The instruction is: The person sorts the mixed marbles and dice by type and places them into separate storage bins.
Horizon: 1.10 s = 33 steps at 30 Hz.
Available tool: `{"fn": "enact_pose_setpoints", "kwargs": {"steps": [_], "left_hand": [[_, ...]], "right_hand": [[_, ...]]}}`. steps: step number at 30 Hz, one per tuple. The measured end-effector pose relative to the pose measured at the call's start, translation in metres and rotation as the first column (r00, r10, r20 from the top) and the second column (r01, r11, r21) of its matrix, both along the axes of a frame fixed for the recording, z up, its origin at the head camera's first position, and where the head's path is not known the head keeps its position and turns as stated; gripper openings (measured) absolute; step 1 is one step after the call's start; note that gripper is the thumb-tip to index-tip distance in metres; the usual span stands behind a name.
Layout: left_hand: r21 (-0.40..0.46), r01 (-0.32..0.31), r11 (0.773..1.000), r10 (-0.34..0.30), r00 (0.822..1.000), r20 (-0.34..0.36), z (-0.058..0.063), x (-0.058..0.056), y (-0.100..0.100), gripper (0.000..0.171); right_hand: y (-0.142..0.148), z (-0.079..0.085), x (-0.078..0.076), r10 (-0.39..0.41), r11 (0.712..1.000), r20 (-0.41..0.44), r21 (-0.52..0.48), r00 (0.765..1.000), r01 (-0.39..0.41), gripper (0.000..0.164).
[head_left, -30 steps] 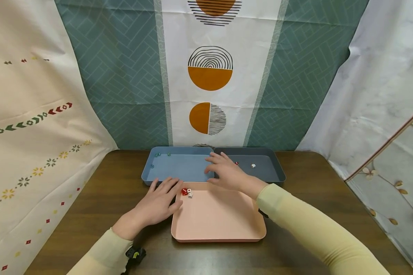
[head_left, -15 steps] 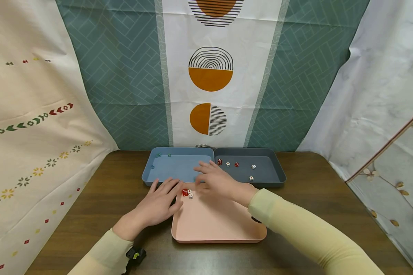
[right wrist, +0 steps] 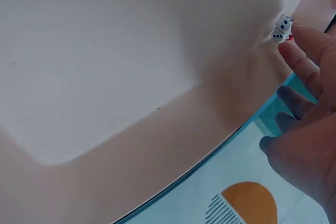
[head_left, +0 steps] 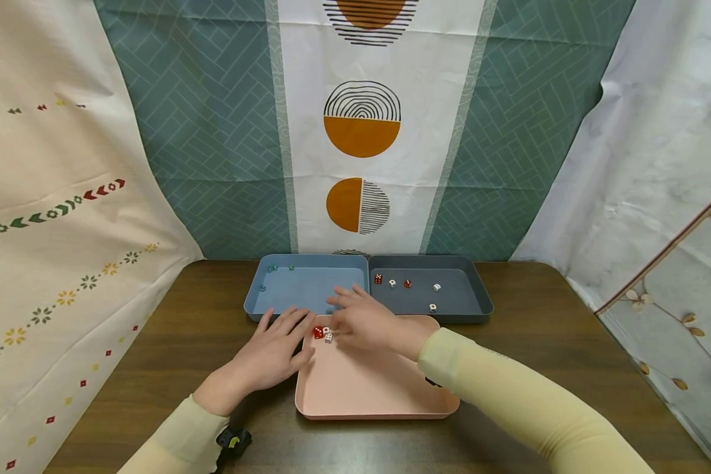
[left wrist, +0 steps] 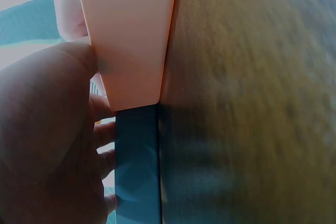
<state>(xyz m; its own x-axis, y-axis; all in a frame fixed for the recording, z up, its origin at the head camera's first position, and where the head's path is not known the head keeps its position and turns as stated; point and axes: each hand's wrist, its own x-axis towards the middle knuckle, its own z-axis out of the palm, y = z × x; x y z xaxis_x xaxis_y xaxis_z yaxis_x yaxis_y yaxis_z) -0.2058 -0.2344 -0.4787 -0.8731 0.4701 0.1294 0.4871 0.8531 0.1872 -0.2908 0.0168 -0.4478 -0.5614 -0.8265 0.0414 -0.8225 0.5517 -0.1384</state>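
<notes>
A pink tray (head_left: 379, 388) lies in front of the person, with two white dice (head_left: 328, 338) and a red die (head_left: 318, 332) grouped in its far left corner. My left hand (head_left: 272, 352) rests at the tray's left side, fingers spread; in the left wrist view its thumb lies against the pink side wall (left wrist: 131, 40). Reaching over the tray from the right, my right hand (head_left: 367, 319) has its fingers right beside the dice. The right wrist view shows the fingertips at the white dice (right wrist: 283, 24), the red one mostly hidden behind them.
Behind the pink tray stand a light blue tray (head_left: 308, 283) with several small green dice at its left, and a dark grey-blue tray (head_left: 415, 303) with several red and white dice. All stand on a brown wooden table (head_left: 201, 316), backed by a patterned cloth (head_left: 225, 131).
My right hand has moved left and toward the person, from over the border of the two back trays to the dice in the pink tray. The left hand stays put.
</notes>
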Motion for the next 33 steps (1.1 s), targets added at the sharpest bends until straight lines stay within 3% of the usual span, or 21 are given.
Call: {"fn": "enact_pose_setpoints", "kwargs": {"steps": [10,18,25,33], "left_hand": [[0.045,0.019,0.999,-0.017,0.999,-0.028,-0.004,0.000,-0.002,0.069],[-0.004,0.000,1.000,0.000,1.000,-0.011,0.000,-0.001,0.000,0.068],[-0.015,-0.004,1.000,0.004,1.000,-0.013,0.001,0.000,0.000,0.068],[0.015,0.014,1.000,-0.014,1.000,-0.026,-0.003,-0.002,-0.001,0.068]], "right_hand": [[-0.003,-0.004,-0.001,-0.012,0.999,0.009,0.039,1.000,0.012,0.016],[-0.008,-0.010,-0.001,0.004,0.997,-0.007,0.073,1.000,-0.004,0.020],[-0.010,-0.011,-0.001,-0.006,0.996,-0.024,0.088,1.000,0.009,0.055],[-0.012,-0.011,0.001,-0.012,0.996,-0.028,0.083,1.000,0.014,0.058]]}}
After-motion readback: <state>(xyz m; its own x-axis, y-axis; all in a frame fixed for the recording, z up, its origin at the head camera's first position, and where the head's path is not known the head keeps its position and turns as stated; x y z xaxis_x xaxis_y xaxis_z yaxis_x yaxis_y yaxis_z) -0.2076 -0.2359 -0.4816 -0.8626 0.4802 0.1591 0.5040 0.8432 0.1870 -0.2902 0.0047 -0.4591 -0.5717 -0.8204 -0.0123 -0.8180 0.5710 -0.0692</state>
